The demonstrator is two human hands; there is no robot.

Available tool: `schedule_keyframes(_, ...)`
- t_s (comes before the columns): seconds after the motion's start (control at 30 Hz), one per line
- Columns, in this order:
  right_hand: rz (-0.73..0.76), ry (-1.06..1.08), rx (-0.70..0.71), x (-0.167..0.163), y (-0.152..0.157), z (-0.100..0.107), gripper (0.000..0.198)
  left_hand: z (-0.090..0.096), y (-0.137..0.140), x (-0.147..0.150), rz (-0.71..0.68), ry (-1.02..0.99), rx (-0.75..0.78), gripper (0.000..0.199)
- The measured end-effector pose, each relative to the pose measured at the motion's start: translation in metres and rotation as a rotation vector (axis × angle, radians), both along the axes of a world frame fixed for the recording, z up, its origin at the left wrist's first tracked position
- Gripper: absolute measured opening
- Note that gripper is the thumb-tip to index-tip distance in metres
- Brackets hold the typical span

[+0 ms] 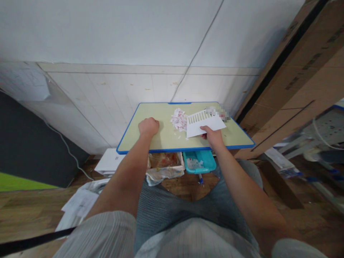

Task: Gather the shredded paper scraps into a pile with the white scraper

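My left hand (149,126) rests as a closed fist on the left part of a pale yellow table (161,141) with a blue edge; nothing shows sticking out of it. In my right hand (213,137) is a white card with a row of slots (197,125), held by its near edge with the thumb on top. The card is tilted over the right half of the table. Just left of the card lies a heap of small white and pinkish paper pieces (178,118), with a few loose bits nearer me. Behind the card, a pixelated patch hides what lies there.
Below the table's front edge are a teal plastic basket (212,166) with whitish scraps and a lined box (161,173) with brownish contents. A white wall (120,86) stands behind the table, cardboard boxes (285,89) to the right. A white box (109,161) sits at lower left.
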State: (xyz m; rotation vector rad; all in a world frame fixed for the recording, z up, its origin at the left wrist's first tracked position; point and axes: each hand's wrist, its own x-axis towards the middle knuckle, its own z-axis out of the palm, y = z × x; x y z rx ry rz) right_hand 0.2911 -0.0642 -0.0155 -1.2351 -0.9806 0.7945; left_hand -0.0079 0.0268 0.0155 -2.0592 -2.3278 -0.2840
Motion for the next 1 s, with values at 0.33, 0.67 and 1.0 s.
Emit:
schedule_keyframes(0.33,-0.027,0.086,-0.040,-0.0031,-0.0030,0.0050,0.026,0.0037,-0.0029,0.0012,0.004,0.003,-0.016,0.055)
schedule_keyframes(0.67,-0.034,0.121,-0.058,-0.0020,-0.0060,0.0081,0.029,-0.0003,0.0008,-0.0008,-0.001,-0.003,-0.005,0.054)
schedule_keyframes(1.0,0.016,0.056,-0.032,0.0003,-0.0048,0.0069,0.030,-0.0007,0.0006,-0.0006,0.004,-0.007,-0.002,0.054)
